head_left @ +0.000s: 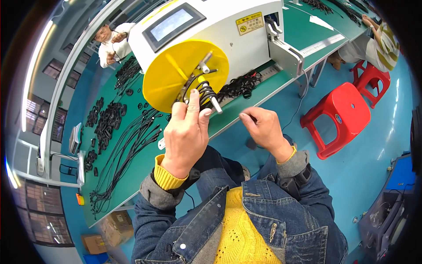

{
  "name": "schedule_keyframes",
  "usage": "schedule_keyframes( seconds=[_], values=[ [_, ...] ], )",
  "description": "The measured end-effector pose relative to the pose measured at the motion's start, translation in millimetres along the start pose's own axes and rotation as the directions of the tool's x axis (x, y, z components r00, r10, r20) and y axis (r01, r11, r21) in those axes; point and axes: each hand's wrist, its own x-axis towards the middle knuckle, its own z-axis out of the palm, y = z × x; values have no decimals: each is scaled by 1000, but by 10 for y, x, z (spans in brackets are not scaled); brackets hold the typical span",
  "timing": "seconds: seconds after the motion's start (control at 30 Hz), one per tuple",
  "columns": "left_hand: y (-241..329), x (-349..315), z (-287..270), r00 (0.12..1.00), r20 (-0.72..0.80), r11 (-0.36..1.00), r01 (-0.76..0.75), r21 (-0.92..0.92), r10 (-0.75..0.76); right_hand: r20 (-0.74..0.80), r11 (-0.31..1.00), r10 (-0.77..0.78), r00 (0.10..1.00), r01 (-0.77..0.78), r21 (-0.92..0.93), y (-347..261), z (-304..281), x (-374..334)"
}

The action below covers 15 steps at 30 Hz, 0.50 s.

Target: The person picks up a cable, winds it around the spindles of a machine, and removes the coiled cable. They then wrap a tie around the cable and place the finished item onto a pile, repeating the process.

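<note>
Left hand (187, 134) was raised with thumb and fingers pressed together, pinching at the black cable coil (205, 93) wound on the metal pegs of the yellow winding disc (176, 72); the coil lay directly above and just beyond its fingertips, touching them. Right hand (263, 130) hung lower and to the right, loosely curled with its fingertips pinched, though whether it held a cable end could not be told. Clearly the left was the nearer hand, and the coil's peg (215, 104) pointed down and out toward the person.
</note>
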Motion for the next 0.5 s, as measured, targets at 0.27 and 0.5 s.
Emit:
schedule_keyframes(
  seconds=[0.27,0.5],
  values=[
    [6,155,-176,977,204,997,53,48,-62,40,974,-29,999,19,224,-254,202,346],
    [-262,116,-111,954,297,994,-15,-104,46,49,975,-210,977,205,83,-203,370,489]
  ],
)
